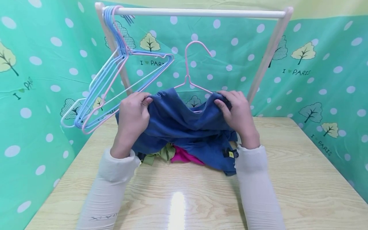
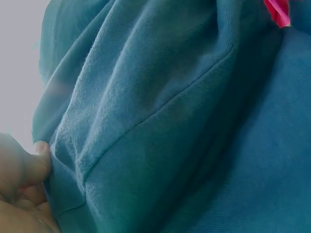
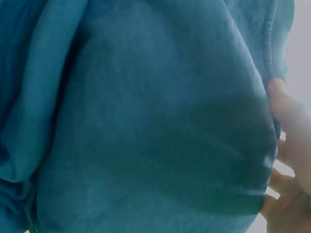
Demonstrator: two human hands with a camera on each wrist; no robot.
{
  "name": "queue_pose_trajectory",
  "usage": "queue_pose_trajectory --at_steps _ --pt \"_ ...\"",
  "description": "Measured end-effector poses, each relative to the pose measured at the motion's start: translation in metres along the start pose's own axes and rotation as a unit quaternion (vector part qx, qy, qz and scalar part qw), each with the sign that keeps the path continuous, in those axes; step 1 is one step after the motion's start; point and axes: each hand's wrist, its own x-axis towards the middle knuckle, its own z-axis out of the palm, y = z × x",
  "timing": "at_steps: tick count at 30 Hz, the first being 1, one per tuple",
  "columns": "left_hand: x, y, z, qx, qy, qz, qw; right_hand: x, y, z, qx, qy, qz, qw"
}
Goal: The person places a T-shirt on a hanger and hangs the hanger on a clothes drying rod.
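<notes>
We observe the left hand and right hand pinching the blue garment, a pink hanger partly inside

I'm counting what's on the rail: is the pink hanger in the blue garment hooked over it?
No: the pink hanger in the garment has its hook below the rail, with a gap between.
</notes>
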Motion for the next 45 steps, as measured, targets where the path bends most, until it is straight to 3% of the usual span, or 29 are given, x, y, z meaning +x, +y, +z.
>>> queue_pose_trajectory --at_steps 11,19,37,45 --pt "0.0 -0.001 -0.001 0.001 0.005 -0.022 0.9997 -0.003 0.01 -0.011 0.005 0.008 0.01 0.9999" --pt "0.001 -0.003 -0.002 0.005 0.004 -0.035 0.9994 -0.005 0.018 -0.017 0.003 0.008 0.053 0.9986" --pt "0.001 -0.005 -0.007 -0.001 0.003 -0.076 0.9971 -0.015 0.04 -0.032 -0.016 0.066 0.14 0.9879" --pt "0.001 -0.006 -0.008 -0.002 0.003 -0.081 0.9967 -0.017 0.043 -0.036 -0.022 0.06 0.167 0.9839"
